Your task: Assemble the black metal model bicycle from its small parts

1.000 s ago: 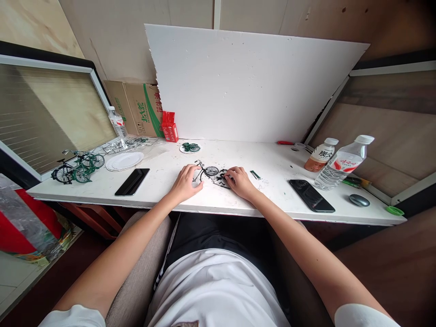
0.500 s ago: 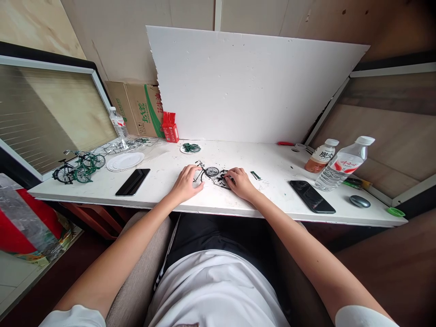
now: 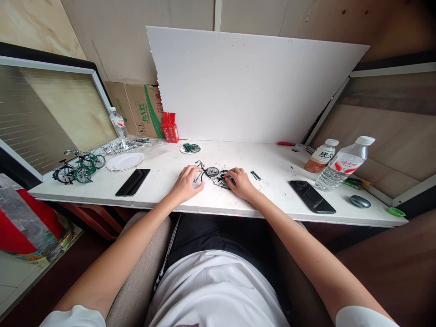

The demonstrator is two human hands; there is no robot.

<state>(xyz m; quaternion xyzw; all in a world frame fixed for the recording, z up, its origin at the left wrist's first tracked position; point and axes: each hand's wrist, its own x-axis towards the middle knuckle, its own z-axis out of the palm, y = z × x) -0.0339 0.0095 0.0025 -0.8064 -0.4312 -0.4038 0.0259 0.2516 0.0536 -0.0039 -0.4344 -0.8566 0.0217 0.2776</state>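
Note:
A black model bicycle frame [image 3: 201, 175] with a spoked wheel [image 3: 212, 171] lies on the white table. My left hand [image 3: 186, 184] rests at its left side, thumb and forefinger apart with part of the frame in the gap; I see no firm grip. Just right of the wheel, my right hand [image 3: 240, 182] has its fingers closed over small black plastic parts [image 3: 223, 178], which it partly hides. A thin black strip lies below its fingertips. Beside that hand is a small green piece [image 3: 255, 175].
Finished-looking model bicycles [image 3: 80, 167] stand at left, near white paper plates [image 3: 125, 161] and a phone [image 3: 132, 182]. Green parts sit on a small plate [image 3: 183, 151] behind. At right are another phone [image 3: 312, 196], two bottles [image 3: 345, 163] and a mouse [image 3: 360, 201].

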